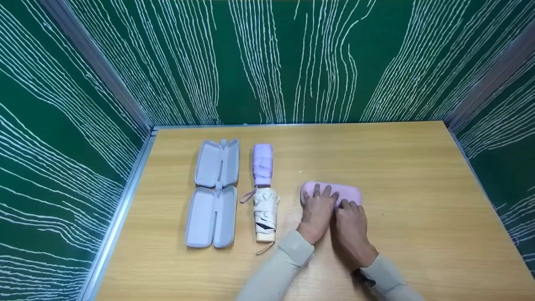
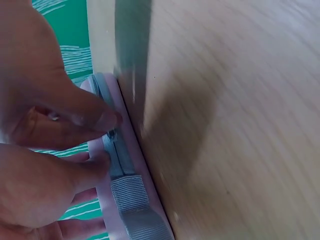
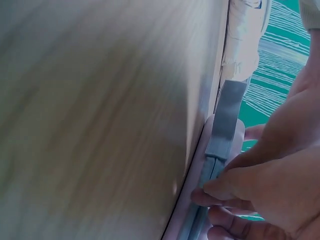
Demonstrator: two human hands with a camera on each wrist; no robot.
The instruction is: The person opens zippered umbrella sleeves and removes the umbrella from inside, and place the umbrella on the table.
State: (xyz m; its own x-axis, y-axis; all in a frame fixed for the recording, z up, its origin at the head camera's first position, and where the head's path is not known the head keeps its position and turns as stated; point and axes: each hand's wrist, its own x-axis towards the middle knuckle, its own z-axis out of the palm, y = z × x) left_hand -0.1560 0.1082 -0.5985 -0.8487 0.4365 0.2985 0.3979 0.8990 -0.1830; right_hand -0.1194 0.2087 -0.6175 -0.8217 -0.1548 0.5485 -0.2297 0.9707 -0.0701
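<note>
A pink zippered case [image 1: 350,193] lies on the table beneath both hands. My left hand [image 1: 317,209] rests on its top with fingers spread and fairly straight, the thumb against the zipped front side in the left wrist view. Close beside it, my right hand [image 1: 351,225] has curled fingers and pinches the zipper pull [image 2: 111,134], mostly hidden under the thumb and finger. A grey zipper [image 2: 119,157] runs along the case's side, and a grey fabric strap [image 3: 227,120] stands off that side. The case looks closed; its inside is hidden.
Left of the hands lie a folded purple umbrella [image 1: 263,161] and a folded cream umbrella [image 1: 266,205], end to end. Farther left, two grey-lined cases [image 1: 209,163] [image 1: 200,217] lie spread open. Green patterned panels [image 1: 242,83] enclose the wooden table [image 1: 397,167].
</note>
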